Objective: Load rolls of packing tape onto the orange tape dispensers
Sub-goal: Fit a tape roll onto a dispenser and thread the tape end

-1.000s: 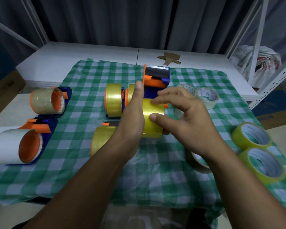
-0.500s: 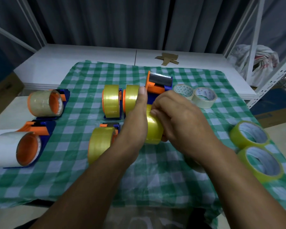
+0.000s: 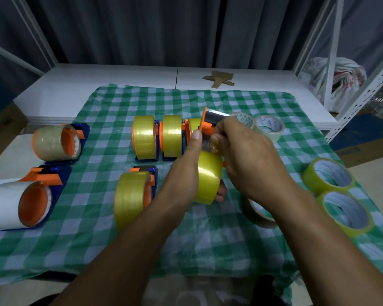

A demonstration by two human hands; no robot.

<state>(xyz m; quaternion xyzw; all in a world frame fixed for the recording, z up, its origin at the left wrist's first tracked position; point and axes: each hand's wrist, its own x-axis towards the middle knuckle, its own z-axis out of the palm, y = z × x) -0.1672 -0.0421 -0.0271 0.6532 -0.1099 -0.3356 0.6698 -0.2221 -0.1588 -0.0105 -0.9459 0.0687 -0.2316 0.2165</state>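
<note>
Centre frame: left hand (image 3: 186, 160) grips yellow tape roll (image 3: 208, 175) round its rim | right hand (image 3: 245, 155) pinches orange dispenser (image 3: 210, 120) neck just above | judged light, stiff, slick film; hold outer rim, avoid sticky end

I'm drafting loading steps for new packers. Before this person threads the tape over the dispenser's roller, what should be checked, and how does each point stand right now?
1. Grip on the yellow tape roll: ok, the left hand holds it off the cloth.
2. Freeing of the tape end: ok, the right hand appears to pinch a clear strip at the roll's top.
3. Seating of the roll on the hub of the orange dispenser: cannot tell, the hands hide it.
4. Access to the black roller: ok, it shows bare above the right hand.
5. Sticky side facing the right way: cannot tell.
</note>
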